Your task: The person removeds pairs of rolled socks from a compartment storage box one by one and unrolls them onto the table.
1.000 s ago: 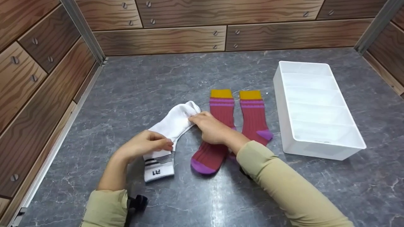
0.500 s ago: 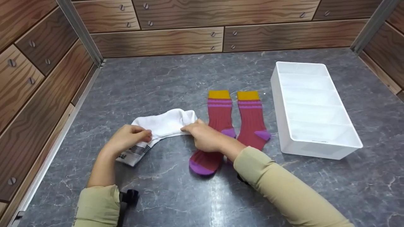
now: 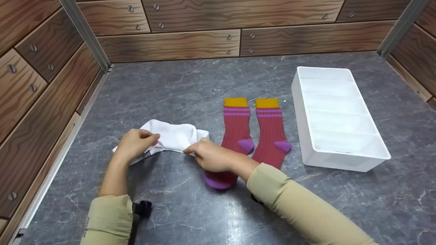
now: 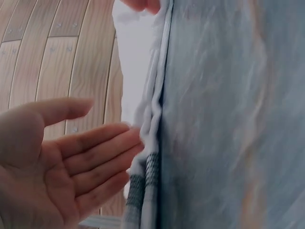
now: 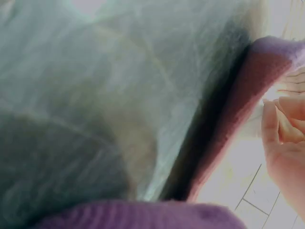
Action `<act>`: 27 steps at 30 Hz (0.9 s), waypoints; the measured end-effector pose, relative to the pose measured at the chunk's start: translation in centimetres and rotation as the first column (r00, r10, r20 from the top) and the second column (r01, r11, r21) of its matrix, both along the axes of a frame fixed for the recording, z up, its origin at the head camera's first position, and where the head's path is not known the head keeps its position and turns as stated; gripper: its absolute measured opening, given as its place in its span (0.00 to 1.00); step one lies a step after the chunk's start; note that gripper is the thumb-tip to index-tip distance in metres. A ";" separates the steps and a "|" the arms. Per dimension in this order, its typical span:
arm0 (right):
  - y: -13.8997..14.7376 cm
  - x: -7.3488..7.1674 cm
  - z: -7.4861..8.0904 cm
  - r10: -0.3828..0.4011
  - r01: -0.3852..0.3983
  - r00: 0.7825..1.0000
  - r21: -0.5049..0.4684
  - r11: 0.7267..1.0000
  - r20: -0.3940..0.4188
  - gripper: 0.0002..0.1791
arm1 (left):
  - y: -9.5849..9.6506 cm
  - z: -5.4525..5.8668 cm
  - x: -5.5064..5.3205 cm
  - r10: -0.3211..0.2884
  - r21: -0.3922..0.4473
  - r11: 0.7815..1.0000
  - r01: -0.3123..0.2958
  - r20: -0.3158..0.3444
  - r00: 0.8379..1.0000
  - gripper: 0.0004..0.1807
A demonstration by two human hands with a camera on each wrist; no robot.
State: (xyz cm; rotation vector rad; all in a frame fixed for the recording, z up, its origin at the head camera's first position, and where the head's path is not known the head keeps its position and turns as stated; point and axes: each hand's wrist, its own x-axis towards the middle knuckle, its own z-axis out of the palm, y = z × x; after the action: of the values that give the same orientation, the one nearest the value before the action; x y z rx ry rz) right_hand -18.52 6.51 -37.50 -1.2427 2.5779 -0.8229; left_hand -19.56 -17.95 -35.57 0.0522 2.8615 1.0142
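Note:
White socks (image 3: 170, 134) with dark cuff stripes lie crosswise on the grey table, two layered edges showing in the left wrist view. My left hand (image 3: 134, 144) is over the cuff end, hiding most of it. Its fingers (image 4: 102, 155) are straight and touch the socks' edge, the thumb standing apart. At the toe end, my right hand (image 3: 211, 156) pinches the near edge between thumb and finger. Under and beside that hand lies one maroon sock (image 3: 235, 129) with yellow cuff and purple heel and toe. Its match, another maroon sock (image 3: 269, 126), lies just right, its toe hidden by my forearm.
A white box (image 3: 308, 136) with several compartments stands on the right of the grey table (image 3: 170, 85). Wood-patterned walls (image 3: 190, 44) close off the back and both sides.
The white socks have swung from slanting to nearly crosswise, cuff end moving left and away from me. My left hand moved left and farther away; my right hand moved left and slightly nearer.

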 end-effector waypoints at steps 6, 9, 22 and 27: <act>1.4 -1.4 0.6 -0.104 0.101 0.992 -0.039 0.994 -0.076 0.24 | 1.9 -0.9 1.4 0.130 0.081 0.989 -0.121 -0.107 0.986 0.16; 2.2 -2.0 0.2 -0.099 0.104 0.989 0.047 0.993 -0.110 0.30 | 2.4 -1.4 2.1 0.151 0.095 0.985 -0.142 -0.095 0.984 0.16; 1.9 -1.2 -0.7 -0.031 0.031 0.999 0.045 0.998 -0.009 0.26 | 1.1 -0.6 0.6 0.079 0.058 0.995 -0.082 0.045 0.996 0.24; 1.4 0.0 -0.3 -0.009 0.007 1.000 0.086 0.996 0.029 0.26 | 0.8 -0.4 -0.6 0.008 0.086 0.996 -0.013 0.064 0.998 0.26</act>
State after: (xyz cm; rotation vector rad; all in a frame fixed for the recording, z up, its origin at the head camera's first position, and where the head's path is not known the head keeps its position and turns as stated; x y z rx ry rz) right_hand -18.56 7.88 -37.81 -1.1883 2.5675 -0.7186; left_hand -20.20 -17.15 -36.02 0.0113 2.7632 1.1201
